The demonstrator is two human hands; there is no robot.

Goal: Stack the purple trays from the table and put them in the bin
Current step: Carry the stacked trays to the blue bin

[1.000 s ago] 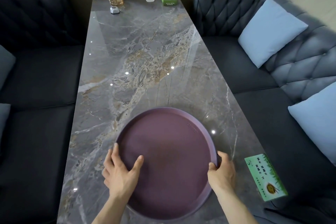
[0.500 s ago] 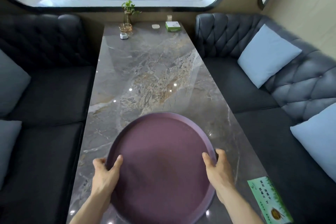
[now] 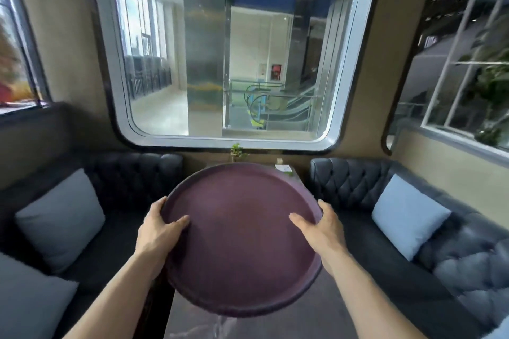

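Observation:
A round purple tray (image 3: 239, 239) is held up in the air in front of me, above the marble table (image 3: 325, 316). My left hand (image 3: 158, 228) grips its left rim, thumb on the tray's inner face. My right hand (image 3: 319, 227) grips the right rim the same way. The tray hides most of the table behind it. Whether it is one tray or a stack I cannot tell. No bin is in view.
Dark tufted sofas flank the table, with grey cushions (image 3: 62, 217) on the left and a pale blue cushion (image 3: 407, 215) on the right. A small plant (image 3: 238, 151) and a green box (image 3: 283, 169) stand at the table's far end below a large window (image 3: 228, 47).
Both hands have lifted the tray off the table and raised it. My view has tilted upward from the tabletop to the window.

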